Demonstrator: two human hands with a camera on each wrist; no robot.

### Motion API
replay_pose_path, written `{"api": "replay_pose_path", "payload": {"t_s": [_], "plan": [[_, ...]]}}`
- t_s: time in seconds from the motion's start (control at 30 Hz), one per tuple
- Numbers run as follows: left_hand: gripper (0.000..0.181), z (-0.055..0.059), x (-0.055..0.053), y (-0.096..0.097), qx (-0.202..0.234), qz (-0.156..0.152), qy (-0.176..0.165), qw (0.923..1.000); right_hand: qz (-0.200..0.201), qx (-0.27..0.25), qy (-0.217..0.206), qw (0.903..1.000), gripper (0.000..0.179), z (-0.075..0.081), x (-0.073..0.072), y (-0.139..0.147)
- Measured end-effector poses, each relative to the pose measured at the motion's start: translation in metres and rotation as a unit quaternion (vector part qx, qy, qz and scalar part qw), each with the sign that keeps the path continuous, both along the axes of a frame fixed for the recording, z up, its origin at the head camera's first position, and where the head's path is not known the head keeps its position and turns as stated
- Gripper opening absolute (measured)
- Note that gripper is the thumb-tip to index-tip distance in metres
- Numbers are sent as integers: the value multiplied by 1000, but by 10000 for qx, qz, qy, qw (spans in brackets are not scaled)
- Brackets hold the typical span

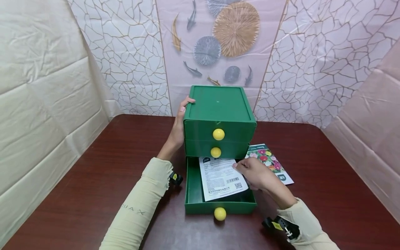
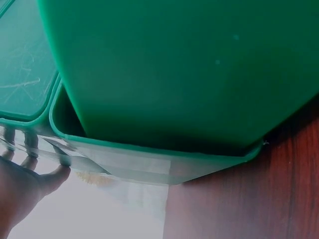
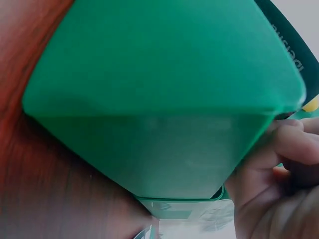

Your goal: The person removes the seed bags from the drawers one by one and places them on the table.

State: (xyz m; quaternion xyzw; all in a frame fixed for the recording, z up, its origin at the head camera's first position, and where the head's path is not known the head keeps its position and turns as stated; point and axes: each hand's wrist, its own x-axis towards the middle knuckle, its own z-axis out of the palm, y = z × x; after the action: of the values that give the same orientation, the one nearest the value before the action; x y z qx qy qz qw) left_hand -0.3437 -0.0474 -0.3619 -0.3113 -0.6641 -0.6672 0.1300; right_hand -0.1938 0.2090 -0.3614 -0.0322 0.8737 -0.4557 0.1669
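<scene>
A green box of drawers (image 1: pixel 218 104) with yellow knobs stands on the table, its bottom drawer (image 1: pixel 193 187) pulled out. My left hand (image 1: pixel 179 126) rests on the box's left side, fingertips at the top edge. In the left wrist view, that hand (image 2: pixel 30 184) lies against the box with its fingers spread. Over the drawer, a flat white printed packet (image 1: pixel 218 178) with a barcode lies at a slant, its far end just under the front above. With thumb and finger, my right hand (image 1: pixel 257 173) pinches its right edge. In the right wrist view, the curled right hand (image 3: pixel 279 174) is beside the drawer's wall.
A flower-pictured packet (image 1: pixel 275 165) lies on the dark wooden table (image 1: pixel 312 156), right of the box and partly behind my right hand. The two upper drawers, with yellow knobs (image 1: pixel 218 134), are closed. Patterned sheets (image 1: pixel 131 52) hang behind the table.
</scene>
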Motion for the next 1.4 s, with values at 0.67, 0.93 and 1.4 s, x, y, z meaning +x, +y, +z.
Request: {"api": "replay_pose_path", "payload": {"t_s": [0.67, 0.93, 1.4], "plan": [[56, 0, 2, 1, -50, 49, -59, 10000, 242, -108, 366, 9990, 30, 1, 19, 17], [58, 2, 2, 0, -49, 37, -53, 10000, 267, -24, 486, 9985, 30, 2, 25, 20], [58, 1, 1, -1, -45, -42, -15, 10000, 291, -982, 90, 9947, 37, -2, 38, 29]]}}
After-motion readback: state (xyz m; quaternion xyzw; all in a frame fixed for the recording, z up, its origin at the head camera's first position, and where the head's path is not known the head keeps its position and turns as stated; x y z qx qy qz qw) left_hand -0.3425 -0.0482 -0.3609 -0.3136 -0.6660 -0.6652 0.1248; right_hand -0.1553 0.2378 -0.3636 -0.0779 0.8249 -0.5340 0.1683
